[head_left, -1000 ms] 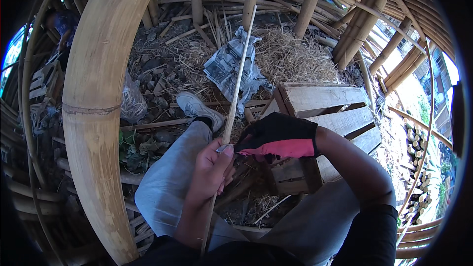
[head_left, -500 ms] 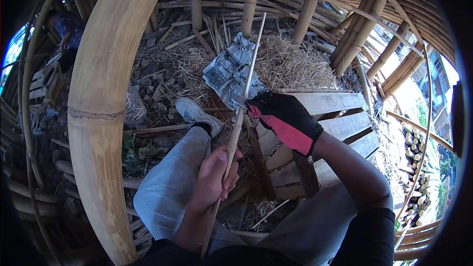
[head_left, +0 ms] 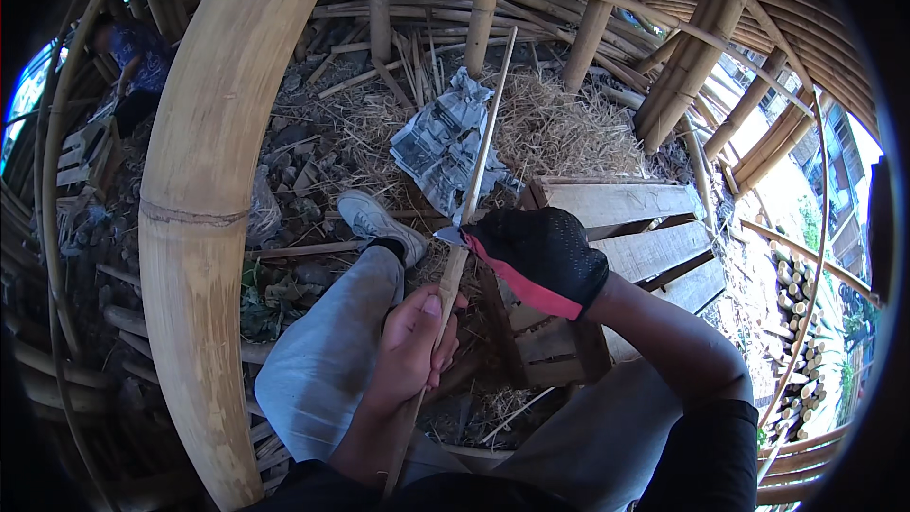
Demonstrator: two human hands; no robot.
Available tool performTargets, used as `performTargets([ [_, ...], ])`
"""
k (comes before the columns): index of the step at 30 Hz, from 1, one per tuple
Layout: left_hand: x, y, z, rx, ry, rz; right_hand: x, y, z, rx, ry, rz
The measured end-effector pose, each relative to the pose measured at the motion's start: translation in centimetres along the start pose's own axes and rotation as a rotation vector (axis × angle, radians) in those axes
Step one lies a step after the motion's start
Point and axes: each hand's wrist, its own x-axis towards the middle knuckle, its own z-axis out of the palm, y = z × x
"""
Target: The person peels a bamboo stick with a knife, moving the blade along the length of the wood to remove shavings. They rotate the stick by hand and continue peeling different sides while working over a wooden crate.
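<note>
Bare left hand (head_left: 412, 346) wrapped tight around bamboo strip (head_left: 464, 228), below gloved right hand (head_left: 540, 251) clenched on knife (head_left: 448, 236) against strip. Strip slants upward beside wooden pallet (head_left: 616, 218), over newspaper (head_left: 441, 142).

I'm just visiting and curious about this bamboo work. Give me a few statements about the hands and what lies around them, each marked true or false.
1. The right hand wears a black glove with a pink stripe. True.
2. The left hand is gloved too. False: it is bare.
3. The left hand grips a thin bamboo strip. True.
4. The crumpled newspaper lies on the wooden pallet. False: it lies on the straw-strewn ground beyond it.
</note>
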Motion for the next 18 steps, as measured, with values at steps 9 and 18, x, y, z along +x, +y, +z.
performTargets([
  [9, -0.1, 0.1, -0.6, -0.149, -0.064, -0.003, 0.0, 0.1, 1.6, 0.293, 0.142, 0.009],
  [18, -0.3, 0.0, -0.5, -0.136, -0.066, -0.024, 0.0, 0.4, 1.7, 0.202, 0.211, -0.100],
])
